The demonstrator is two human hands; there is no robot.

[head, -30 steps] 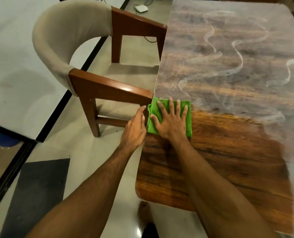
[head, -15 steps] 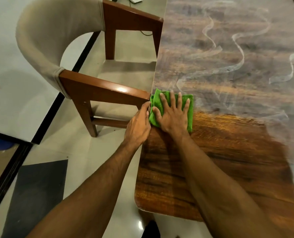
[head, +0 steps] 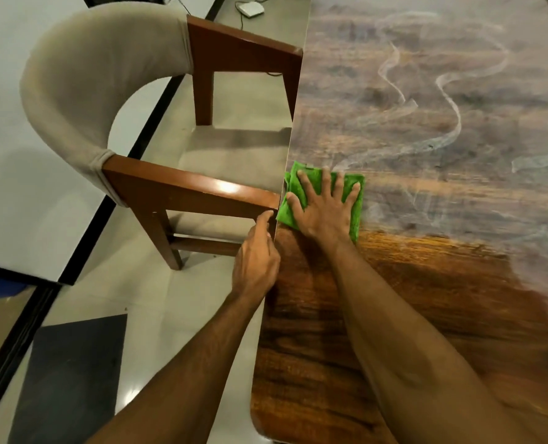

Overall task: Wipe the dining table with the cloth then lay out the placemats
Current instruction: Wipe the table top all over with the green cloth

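A folded green cloth lies at the left edge of the wooden dining table. My right hand presses flat on it with fingers spread. My left hand sits at the table's left edge just below the cloth, fingers curled against the edge, index finger touching the chair's armrest end. The near part of the tabletop is glossy brown; the far part is hazy grey with pale wavy streaks. No placemats are in view.
A wooden armchair with a beige padded back stands tight against the table's left side, its near armrest next to my left hand. A white device with a cable lies on the floor beyond. A dark mat lies lower left.
Both hands and the cloth have slid a little farther along the table's left edge, away from me. The left hand has dropped back slightly below the cloth.
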